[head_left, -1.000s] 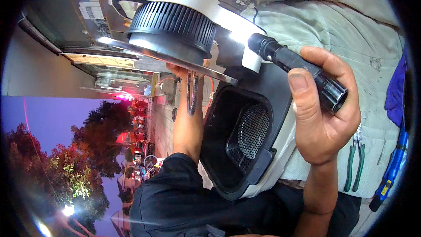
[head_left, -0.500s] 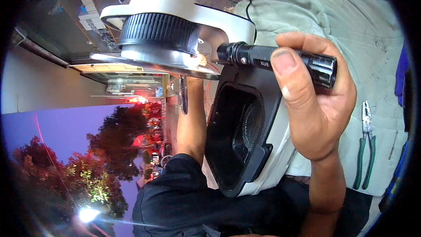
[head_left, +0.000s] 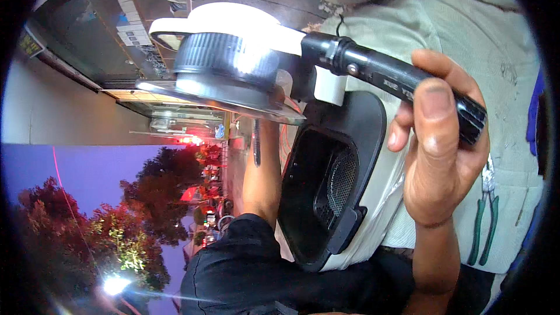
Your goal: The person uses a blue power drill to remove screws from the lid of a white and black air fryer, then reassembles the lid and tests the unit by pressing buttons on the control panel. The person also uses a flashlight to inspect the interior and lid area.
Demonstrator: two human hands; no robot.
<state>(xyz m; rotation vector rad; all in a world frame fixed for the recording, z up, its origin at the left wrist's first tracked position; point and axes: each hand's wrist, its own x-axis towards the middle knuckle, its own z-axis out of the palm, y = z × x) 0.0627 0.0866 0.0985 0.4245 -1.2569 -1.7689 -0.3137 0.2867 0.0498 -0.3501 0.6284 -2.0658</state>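
My right hand [head_left: 440,140] is wrapped round a black flashlight [head_left: 379,76], thumb along its barrel. Its lit head points left at a white-topped appliance part [head_left: 233,20], whose top glares bright. This part has a ribbed black cylinder [head_left: 224,58] and, under it, a shiny metal disc [head_left: 198,96]. A dark, thin coiled or ribbed piece [head_left: 256,143] hangs below the disc. My left forearm [head_left: 262,181] reaches up behind the disc, which hides the hand and fingers. Beneath stands the white appliance body with a black-rimmed opening [head_left: 367,116] and perforated mesh [head_left: 344,181] inside.
Green-handled pliers [head_left: 484,221] lie on the pale cloth [head_left: 396,29] at the right. Orange-red wires [head_left: 286,140] run beside the body. A glass display case [head_left: 76,29] with boxes stands at the far left, with trees [head_left: 169,186] and street lights beyond.
The flashlight has moved up and its beam now falls on the white top instead of beside the disc. My right hand has shifted right. Most of the scene sits slightly lower and farther right.
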